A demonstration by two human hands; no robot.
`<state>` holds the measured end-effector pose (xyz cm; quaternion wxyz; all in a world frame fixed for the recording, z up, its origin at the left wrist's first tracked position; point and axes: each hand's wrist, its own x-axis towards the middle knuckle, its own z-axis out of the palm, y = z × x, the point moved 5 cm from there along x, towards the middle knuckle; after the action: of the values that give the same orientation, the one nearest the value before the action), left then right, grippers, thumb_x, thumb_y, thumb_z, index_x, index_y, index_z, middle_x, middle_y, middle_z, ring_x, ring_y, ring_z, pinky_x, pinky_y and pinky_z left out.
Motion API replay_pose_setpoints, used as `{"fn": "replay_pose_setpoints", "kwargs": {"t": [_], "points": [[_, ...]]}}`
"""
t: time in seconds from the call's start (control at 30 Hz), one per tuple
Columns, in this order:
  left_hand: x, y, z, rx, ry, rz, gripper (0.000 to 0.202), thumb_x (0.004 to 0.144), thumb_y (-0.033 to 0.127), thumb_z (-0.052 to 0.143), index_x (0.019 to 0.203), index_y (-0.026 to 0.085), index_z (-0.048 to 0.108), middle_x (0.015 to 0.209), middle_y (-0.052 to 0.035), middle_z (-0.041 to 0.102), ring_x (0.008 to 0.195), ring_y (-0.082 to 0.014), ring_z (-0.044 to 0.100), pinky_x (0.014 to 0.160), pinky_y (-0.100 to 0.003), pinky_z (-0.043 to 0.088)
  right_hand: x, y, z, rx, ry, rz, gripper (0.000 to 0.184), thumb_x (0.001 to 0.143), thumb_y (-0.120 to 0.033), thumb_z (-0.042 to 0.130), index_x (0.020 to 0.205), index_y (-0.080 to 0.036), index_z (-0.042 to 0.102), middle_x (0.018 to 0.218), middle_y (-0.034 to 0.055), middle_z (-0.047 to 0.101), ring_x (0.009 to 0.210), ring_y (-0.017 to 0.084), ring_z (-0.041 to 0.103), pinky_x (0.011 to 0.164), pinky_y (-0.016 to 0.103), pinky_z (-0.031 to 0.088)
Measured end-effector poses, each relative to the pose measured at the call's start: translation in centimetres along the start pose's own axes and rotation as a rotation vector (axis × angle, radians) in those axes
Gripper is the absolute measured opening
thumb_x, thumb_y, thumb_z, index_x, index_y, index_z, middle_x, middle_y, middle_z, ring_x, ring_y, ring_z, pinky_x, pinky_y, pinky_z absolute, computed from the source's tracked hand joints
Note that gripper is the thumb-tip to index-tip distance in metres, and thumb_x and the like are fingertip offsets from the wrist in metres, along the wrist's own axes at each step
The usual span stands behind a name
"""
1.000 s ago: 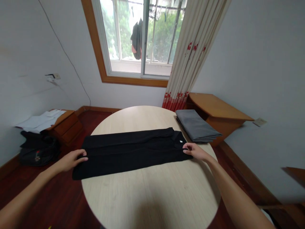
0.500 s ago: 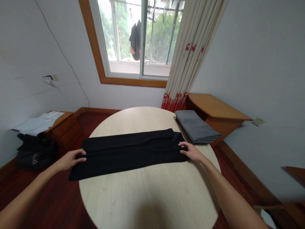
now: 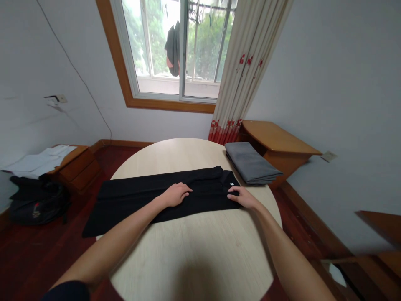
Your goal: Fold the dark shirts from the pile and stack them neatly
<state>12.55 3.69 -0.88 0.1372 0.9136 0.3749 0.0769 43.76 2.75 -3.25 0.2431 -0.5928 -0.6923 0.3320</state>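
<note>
Black trousers (image 3: pixel 131 192) lie stretched across the table, folded lengthwise into a long strip, with the waist end at the right and a small white mark near it. My left hand (image 3: pixel 177 194) rests palm down on the middle of the cloth, fingers extended. At the waist end, my right hand (image 3: pixel 242 197) holds the cloth between thumb and fingers, close to the white mark. The left end of the trousers hangs past the table's edge. Just beyond my right hand sits a folded grey cloth (image 3: pixel 252 163).
The round pale wooden table (image 3: pixel 200 251) is under everything. A brown desk (image 3: pixel 278 138) stands behind it on the right, beside a curtain (image 3: pixel 247 71). Left, a low cabinet (image 3: pixel 78 167) bears papers, with a black bag (image 3: pixel 37 205) on the floor.
My left hand has let go of the trousers' left end and moved right onto their middle. My right hand stays at the waist end. The view has shifted slightly.
</note>
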Motion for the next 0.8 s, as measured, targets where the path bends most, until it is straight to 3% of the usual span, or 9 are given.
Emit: {"fn": "replay_pose_setpoints", "kwargs": {"t": [0.07,0.17,0.23,0.33,0.43,0.53,0.63,0.7,0.8], "points": [[1.7,0.1,0.3,0.015,-0.079,-0.011,0.038,0.098,0.03,0.042,0.127,0.022,0.065,0.124,-0.009,0.068,0.116,-0.0265,0.059,0.097,-0.041,0.044,-0.2,0.3,0.0,0.014,0.012,-0.007,0.033,0.073,-0.046,0.065,0.087,-0.017,0.068,0.089,0.0056,0.068,0.08,0.02,0.059,0.077,0.033,0.047],[2.5,0.0,0.0,0.017,-0.217,-0.02,0.028,0.092,0.031,0.053,0.113,0.024,0.069,0.116,-0.0084,0.069,0.114,-0.0289,0.059,0.099,-0.044,0.041,-0.2,0.9,0.1,0.058,0.019,-0.035,0.031,0.075,-0.044,0.065,0.089,-0.017,0.068,0.09,0.0055,0.069,0.082,0.02,0.06,0.079,0.033,0.047],[2.5,0.1,-0.6,-0.026,-0.276,-0.025,0.023,0.088,0.034,0.057,0.106,0.022,0.067,0.112,-0.0076,0.069,0.109,-0.0273,0.06,0.096,-0.042,0.042,0.1,1.5,0.1,0.12,0.021,-0.055,0.032,0.074,-0.044,0.067,0.09,-0.016,0.068,0.091,0.0055,0.069,0.083,0.02,0.061,0.079,0.033,0.048],[2.5,0.0,-1.4,-0.125,-0.319,-0.108,0.026,0.087,0.036,0.059,0.108,0.022,0.06,0.102,-0.005,0.068,0.091,-0.0223,0.063,0.08,-0.033,0.046,0.8,2.6,0.2,0.225,0.059,-0.064,0.037,0.071,-0.046,0.07,0.093,-0.017,0.068,0.093,0.0059,0.069,0.085,0.021,0.062,0.079,0.035,0.049],[2.5,-0.1,-1.9,-0.108,-0.272,-0.208,0.031,0.085,0.032,0.064,0.113,0.022,0.057,0.102,-0.0041,0.068,0.089,-0.0213,0.063,0.074,-0.03,0.045,1.0,2.9,-0.1,0.213,0.19,-0.063,0.036,0.072,-0.044,0.07,0.095,-0.018,0.066,0.099,0.0077,0.07,0.093,0.024,0.064,0.086,0.038,0.049],[2.3,0.7,-2.0,0.051,-0.148,-0.211,0.039,0.084,0.027,0.068,0.12,0.021,0.058,0.116,-0.0078,0.067,0.105,-0.0254,0.062,0.086,-0.035,0.046,0.2,1.4,-0.1,-0.04,0.337,-0.062,0.032,0.078,-0.037,0.065,0.103,-0.017,0.066,0.105,0.0107,0.069,0.097,0.025,0.063,0.089,0.04,0.049],[1.6,2.9,-1.4,0.198,0.064,-0.103,0.038,0.093,0.032,0.058,0.129,0.021,0.057,0.135,-0.0108,0.06,0.125,-0.0281,0.053,0.104,-0.044,0.039,-1.3,-1.9,1.1,-0.396,0.458,-0.116,0.035,0.09,-0.032,0.053,0.118,-0.015,0.065,0.118,0.0159,0.066,0.11,0.029,0.059,0.097,0.045,0.044],[1.0,4.2,0.1,0.213,0.127,-0.023,0.043,0.1,0.04,0.048,0.138,0.021,0.053,0.148,-0.0101,0.052,0.137,-0.0274,0.044,0.114,-0.047,0.029,-1.8,-3.8,2.8,-0.55,0.433,-0.178,0.042,0.096,-0.034,0.046,0.13,-0.015,0.061,0.134,0.017,0.06,0.127,0.03,0.05,0.108,0.048,0.034],[0.2,4.2,3.1,0.193,0.057,0.007,0.053,0.103,0.048,0.034,0.149,0.023,0.044,0.16,-0.008,0.037,0.148,-0.027,0.029,0.12,-0.051,0.019,-1.7,-4.5,5.5,-0.641,0.235,-0.191,0.053,0.1,-0.045,0.039,0.145,-0.018,0.049,0.154,0.0113,0.044,0.144,0.029,0.033,0.119,0.054,0.017]]}}
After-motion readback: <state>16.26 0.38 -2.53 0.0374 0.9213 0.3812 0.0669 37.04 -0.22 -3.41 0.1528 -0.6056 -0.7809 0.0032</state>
